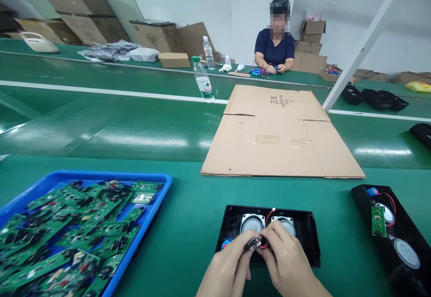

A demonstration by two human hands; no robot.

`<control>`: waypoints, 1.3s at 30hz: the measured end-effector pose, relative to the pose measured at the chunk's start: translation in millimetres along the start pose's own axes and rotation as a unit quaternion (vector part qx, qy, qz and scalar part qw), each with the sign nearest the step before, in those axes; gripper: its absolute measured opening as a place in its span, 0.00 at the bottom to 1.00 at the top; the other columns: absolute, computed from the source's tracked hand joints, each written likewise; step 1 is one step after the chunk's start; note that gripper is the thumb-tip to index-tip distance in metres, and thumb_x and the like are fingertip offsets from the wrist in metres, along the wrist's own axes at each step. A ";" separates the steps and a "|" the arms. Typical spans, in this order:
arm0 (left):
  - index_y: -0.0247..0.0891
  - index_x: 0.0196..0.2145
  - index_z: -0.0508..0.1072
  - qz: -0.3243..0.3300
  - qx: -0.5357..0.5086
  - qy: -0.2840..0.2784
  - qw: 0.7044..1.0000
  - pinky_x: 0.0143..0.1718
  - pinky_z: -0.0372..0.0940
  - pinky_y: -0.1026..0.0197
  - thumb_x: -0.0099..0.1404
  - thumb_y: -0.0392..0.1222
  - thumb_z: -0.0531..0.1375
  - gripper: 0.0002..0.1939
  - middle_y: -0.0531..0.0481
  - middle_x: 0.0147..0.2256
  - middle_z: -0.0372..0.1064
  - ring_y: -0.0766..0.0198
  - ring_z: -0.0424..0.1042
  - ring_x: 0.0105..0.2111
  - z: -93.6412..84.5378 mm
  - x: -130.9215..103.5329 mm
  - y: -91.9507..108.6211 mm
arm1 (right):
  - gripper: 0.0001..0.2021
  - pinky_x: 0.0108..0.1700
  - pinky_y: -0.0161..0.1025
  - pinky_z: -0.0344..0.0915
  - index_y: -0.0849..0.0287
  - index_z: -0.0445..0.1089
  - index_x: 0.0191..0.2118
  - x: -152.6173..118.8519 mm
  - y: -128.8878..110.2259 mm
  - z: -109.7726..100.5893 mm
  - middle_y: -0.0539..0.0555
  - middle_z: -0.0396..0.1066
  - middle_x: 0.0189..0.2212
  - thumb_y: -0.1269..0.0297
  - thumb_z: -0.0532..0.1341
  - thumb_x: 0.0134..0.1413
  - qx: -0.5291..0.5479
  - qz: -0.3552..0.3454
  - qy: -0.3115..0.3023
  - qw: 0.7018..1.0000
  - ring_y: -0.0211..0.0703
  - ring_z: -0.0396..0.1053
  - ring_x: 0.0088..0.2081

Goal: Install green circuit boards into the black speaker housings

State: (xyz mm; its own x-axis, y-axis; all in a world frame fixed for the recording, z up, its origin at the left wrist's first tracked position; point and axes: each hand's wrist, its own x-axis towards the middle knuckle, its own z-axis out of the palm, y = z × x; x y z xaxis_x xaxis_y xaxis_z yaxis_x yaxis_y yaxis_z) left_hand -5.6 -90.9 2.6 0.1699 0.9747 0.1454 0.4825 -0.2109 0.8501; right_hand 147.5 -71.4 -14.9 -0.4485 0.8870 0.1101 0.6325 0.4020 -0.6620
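A black speaker housing [306,243] lies in front of me, with two round speakers [252,223] in its upper part. Above it, my left hand [230,261] pinches a small circuit board [252,244], seen nearly edge-on. My right hand [286,254] is closed against the board's end, its fingertips around a red wire [263,245]; the exact contact point is hidden by the fingers. Another thin lead with a white plug [273,209] sticks up between the speakers. A blue part [226,243] sits at the housing's left side.
A blue tray [168,184] heaped with green circuit boards stands at left. At right lies a second speaker housing [363,193] with a board on it. Flat cardboard [283,153] and a water bottle [204,86] are ahead. A person [274,47] works across the bench.
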 end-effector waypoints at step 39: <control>0.43 0.37 0.67 -0.084 -0.127 0.152 0.977 0.27 0.70 0.67 0.60 0.48 0.54 0.09 0.54 0.26 0.75 0.64 0.75 0.25 21.2 -3.7 2.4 | 0.12 0.25 0.35 0.57 0.61 0.66 0.30 2.9 1.1 4.8 0.50 0.66 0.20 0.72 0.47 0.60 -0.063 -0.105 0.180 0.976 0.36 0.61 0.22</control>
State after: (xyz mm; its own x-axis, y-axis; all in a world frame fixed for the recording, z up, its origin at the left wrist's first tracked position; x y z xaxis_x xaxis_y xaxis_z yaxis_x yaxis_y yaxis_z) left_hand 13.2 -96.6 -6.6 -0.1748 0.9791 0.1037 0.2470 -0.0584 0.9673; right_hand 143.9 -69.5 -18.9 -0.3396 0.7953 0.5022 0.6333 0.5881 -0.5031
